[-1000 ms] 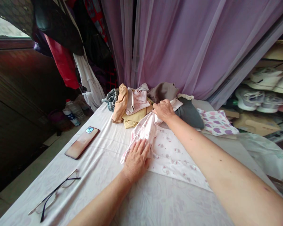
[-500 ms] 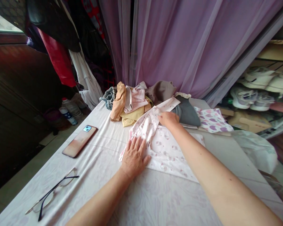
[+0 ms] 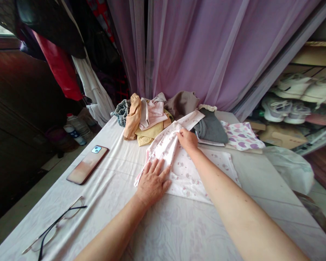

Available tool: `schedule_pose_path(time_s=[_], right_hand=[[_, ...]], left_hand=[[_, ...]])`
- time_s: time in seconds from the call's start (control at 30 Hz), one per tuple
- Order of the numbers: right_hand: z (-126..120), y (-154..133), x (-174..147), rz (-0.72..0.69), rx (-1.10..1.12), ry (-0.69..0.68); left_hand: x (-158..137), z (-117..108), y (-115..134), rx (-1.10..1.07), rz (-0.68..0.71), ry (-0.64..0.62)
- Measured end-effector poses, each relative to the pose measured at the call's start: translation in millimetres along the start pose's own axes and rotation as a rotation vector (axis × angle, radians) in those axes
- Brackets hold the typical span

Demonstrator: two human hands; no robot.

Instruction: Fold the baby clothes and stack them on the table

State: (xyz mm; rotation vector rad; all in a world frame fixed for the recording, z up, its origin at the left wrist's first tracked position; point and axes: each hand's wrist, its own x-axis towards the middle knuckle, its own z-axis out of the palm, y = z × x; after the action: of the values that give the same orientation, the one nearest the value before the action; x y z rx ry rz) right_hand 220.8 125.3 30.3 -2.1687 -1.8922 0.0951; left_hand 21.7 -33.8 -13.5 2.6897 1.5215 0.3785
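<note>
Garment (image 3: 190, 177) on table (image 3: 176, 232); phone (image 3: 88, 164) left, glasses (image 3: 56, 222) nearer; clothes pile (image 3: 152, 123) behind, curtain (image 3: 190, 50) beyond.

One bare left hand (image 3: 152, 183) and one bare right hand (image 3: 188, 139) touch one white, pink-figured cloth garment (image 3: 188, 177). Left of the right hand's grip are one glossy bronze-pink rectangular phone (image 3: 87, 166), one pair of thin-framed glasses with dark temples (image 3: 60, 218) and, farther off, one clear red-capped plastic bottle (image 3: 81, 127) and one white-and-blue bottle (image 3: 75, 135). Right of the grip are one heart-printed white cloth (image 3: 241, 137) and two grey-and-white laced sneakers (image 3: 276, 108).
</note>
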Motion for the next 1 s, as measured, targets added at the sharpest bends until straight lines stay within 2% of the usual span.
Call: schedule_pose_path(time_s=[0.17,0.3,0.4,0.53,0.6,0.73,1.0], right_hand=[[13,-3,-1,0.023,-0.011,-0.061],[9,-3,-9,0.108,0.080,-0.032],[-1,1,-38,0.104,0.144,-0.027],[-10,5,-99,-0.023,0.186,-0.196],[-10,3,-125,-0.078,0.180,-0.238],[-4,-2,-150,-0.159,0.185,-0.156],[7,-5,-154,-0.212,0.105,-0.055]], left_hand=[[2,-1,1,-0.002,-0.032,-0.033],[3,-3,2,-0.020,-0.032,-0.042],[3,-4,2,-0.027,-0.036,-0.037],[3,-2,1,-0.030,-0.032,-0.040],[3,-1,1,-0.028,-0.027,-0.028],[3,0,1,-0.013,-0.024,-0.015],[4,-3,1,0.004,-0.022,-0.016]])
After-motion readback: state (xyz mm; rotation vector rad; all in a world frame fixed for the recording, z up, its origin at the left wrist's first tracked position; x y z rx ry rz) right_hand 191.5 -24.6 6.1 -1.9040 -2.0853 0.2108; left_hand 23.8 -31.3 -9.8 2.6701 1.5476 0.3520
